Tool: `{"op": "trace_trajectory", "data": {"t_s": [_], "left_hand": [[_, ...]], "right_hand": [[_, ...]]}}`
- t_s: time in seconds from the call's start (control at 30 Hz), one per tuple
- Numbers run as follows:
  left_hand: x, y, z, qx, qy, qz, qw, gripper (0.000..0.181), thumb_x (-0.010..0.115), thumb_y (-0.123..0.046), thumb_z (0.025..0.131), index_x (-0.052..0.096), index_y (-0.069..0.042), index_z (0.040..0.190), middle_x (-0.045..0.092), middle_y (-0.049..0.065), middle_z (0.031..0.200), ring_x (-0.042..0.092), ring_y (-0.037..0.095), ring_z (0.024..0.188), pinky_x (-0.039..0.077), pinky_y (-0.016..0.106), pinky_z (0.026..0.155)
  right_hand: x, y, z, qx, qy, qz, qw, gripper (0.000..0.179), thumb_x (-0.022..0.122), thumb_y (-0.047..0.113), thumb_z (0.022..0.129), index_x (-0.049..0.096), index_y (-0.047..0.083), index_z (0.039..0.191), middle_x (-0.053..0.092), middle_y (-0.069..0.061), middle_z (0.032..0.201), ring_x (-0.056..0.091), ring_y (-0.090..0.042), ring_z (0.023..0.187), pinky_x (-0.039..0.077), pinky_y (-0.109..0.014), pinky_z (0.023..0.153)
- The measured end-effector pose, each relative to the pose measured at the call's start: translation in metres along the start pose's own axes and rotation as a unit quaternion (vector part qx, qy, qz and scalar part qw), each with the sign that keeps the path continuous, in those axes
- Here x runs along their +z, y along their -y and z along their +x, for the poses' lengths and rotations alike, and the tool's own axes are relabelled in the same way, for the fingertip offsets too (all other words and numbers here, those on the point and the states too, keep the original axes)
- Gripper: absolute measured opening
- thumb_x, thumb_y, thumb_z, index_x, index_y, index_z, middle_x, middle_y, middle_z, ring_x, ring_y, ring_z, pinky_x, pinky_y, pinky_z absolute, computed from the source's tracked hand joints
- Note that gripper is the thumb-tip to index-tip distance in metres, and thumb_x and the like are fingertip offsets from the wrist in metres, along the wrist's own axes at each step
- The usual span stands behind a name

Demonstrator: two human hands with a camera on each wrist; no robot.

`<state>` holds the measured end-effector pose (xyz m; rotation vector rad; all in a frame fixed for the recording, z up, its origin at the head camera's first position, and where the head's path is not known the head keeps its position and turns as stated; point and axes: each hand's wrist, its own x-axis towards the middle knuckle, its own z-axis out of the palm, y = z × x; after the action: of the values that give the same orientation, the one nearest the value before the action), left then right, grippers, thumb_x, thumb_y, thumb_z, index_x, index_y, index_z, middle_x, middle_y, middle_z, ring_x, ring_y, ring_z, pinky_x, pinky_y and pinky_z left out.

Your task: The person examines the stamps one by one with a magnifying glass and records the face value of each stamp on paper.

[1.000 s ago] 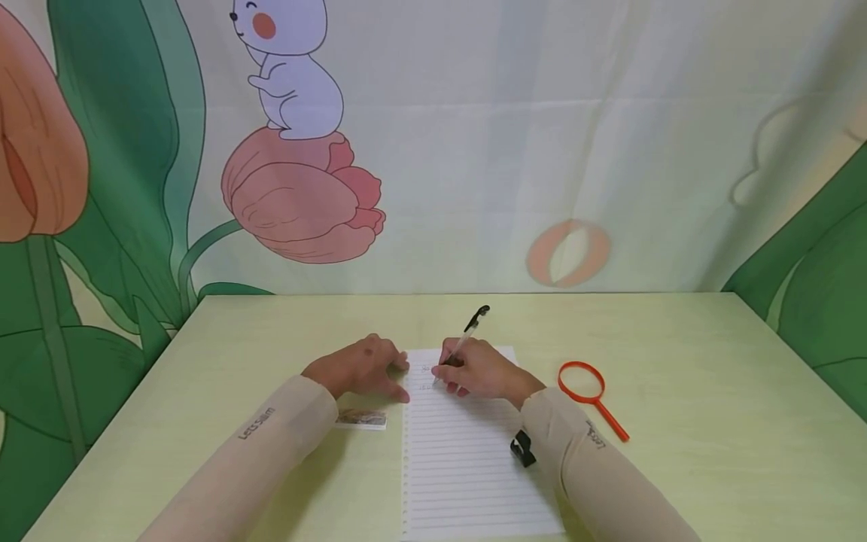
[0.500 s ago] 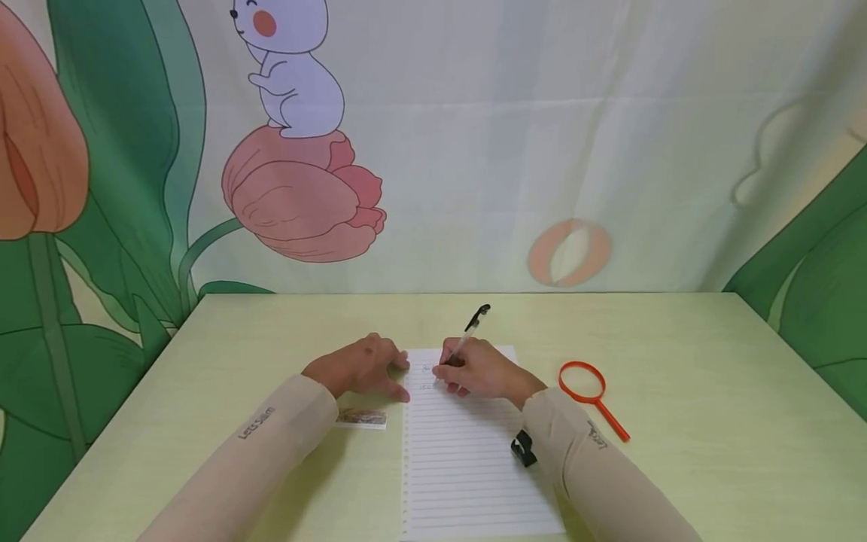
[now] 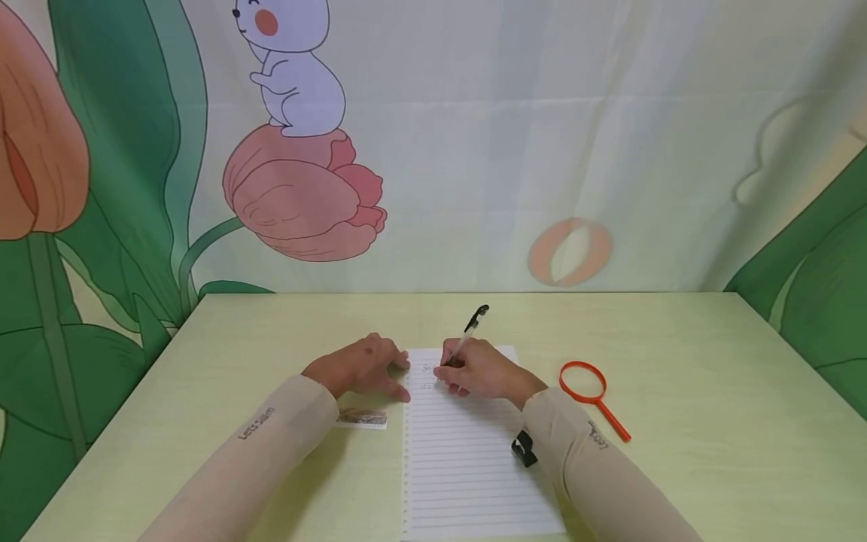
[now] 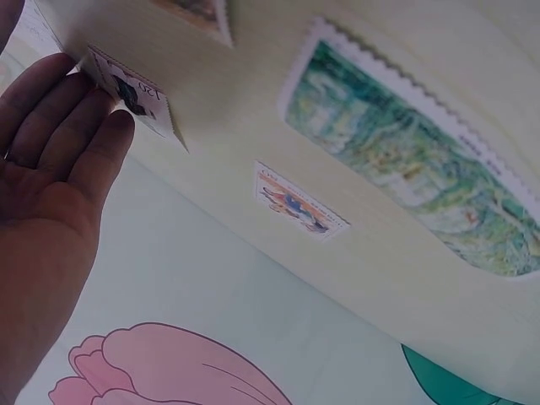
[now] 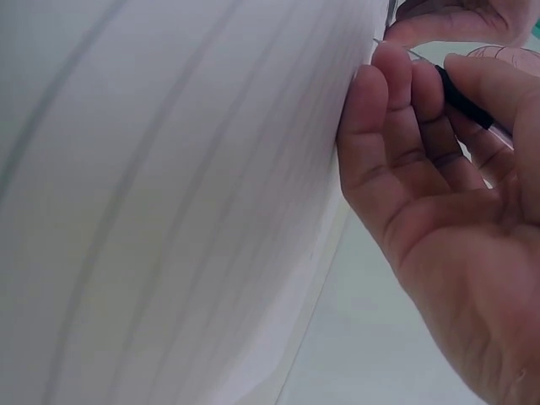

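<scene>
My right hand (image 3: 484, 369) pinches a pen (image 3: 473, 325) with a clear barrel and black cap end, its tip down on a sheet of lined paper (image 3: 474, 474). Small handwritten marks (image 3: 426, 386) show near the sheet's top left. The pen's dark grip (image 5: 464, 99) lies between thumb and fingers in the right wrist view. At the sheet's left edge, my left hand (image 3: 362, 366) rests with thumb and fingers spread. Its fingertips touch a stamp (image 4: 131, 89) in the left wrist view. Another stamp (image 3: 362, 418) lies by the left sleeve in the head view.
A red magnifying glass (image 3: 596, 399) lies right of the sheet. Farther along the table, the left wrist view shows a small orange-and-blue stamp (image 4: 295, 207) and a large green stamp (image 4: 405, 152). Behind the table hangs a printed curtain (image 3: 460, 165).
The pen tip has shifted very slightly right, and the second row of handwriting shows more clearly. My left hand stays in place.
</scene>
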<state>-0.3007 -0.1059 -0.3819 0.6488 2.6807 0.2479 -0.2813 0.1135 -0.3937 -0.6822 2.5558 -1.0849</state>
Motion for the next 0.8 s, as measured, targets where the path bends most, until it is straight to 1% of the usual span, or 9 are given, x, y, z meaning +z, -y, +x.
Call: {"op": "trace_trajectory", "data": {"t_s": [0.17, 0.37, 0.6, 0.8], "left_hand": [[-0.0002, -0.0006, -0.0003, -0.002, 0.001, 0.001, 1.0000, 0.060, 0.082, -0.042, 0.083, 0.067, -0.014, 0.133, 0.058, 0.003, 0.141, 0.049, 0.023, 0.122, 0.042, 0.039, 0.106], [-0.0010, -0.0016, -0.0014, 0.000, 0.000, 0.002, 1.0000, 0.059, 0.081, -0.041, 0.083, 0.067, -0.013, 0.133, 0.058, 0.003, 0.140, 0.049, 0.023, 0.121, 0.042, 0.038, 0.106], [-0.0009, -0.0010, -0.0007, 0.001, -0.002, 0.004, 1.0000, 0.059, 0.082, -0.042, 0.083, 0.067, -0.014, 0.133, 0.059, 0.003, 0.139, 0.050, 0.022, 0.119, 0.043, 0.038, 0.105], [-0.0022, -0.0011, 0.0000, -0.007, 0.002, 0.001, 1.0000, 0.060, 0.082, -0.042, 0.082, 0.067, -0.015, 0.133, 0.058, 0.002, 0.140, 0.049, 0.022, 0.121, 0.042, 0.040, 0.107]], "right_hand": [[0.0001, -0.0004, -0.0003, -0.004, 0.001, 0.001, 1.0000, 0.012, 0.065, 0.014, 0.098, 0.059, 0.008, 0.088, 0.067, -0.002, 0.071, 0.063, -0.013, 0.063, 0.054, -0.025, 0.062], [0.0001, 0.0000, 0.0004, 0.003, -0.001, 0.012, 0.9999, 0.013, 0.065, 0.015, 0.098, 0.059, 0.007, 0.091, 0.067, -0.003, 0.074, 0.064, -0.014, 0.065, 0.056, -0.027, 0.063], [-0.0001, -0.0003, 0.0011, 0.000, 0.003, 0.007, 1.0000, 0.012, 0.065, 0.014, 0.098, 0.059, 0.007, 0.091, 0.067, -0.002, 0.074, 0.064, -0.013, 0.065, 0.056, -0.026, 0.062], [-0.0015, 0.0010, 0.0007, -0.006, 0.011, 0.015, 0.9998, 0.012, 0.065, 0.015, 0.098, 0.059, 0.007, 0.091, 0.068, -0.004, 0.075, 0.064, -0.014, 0.067, 0.056, -0.027, 0.063]]}}
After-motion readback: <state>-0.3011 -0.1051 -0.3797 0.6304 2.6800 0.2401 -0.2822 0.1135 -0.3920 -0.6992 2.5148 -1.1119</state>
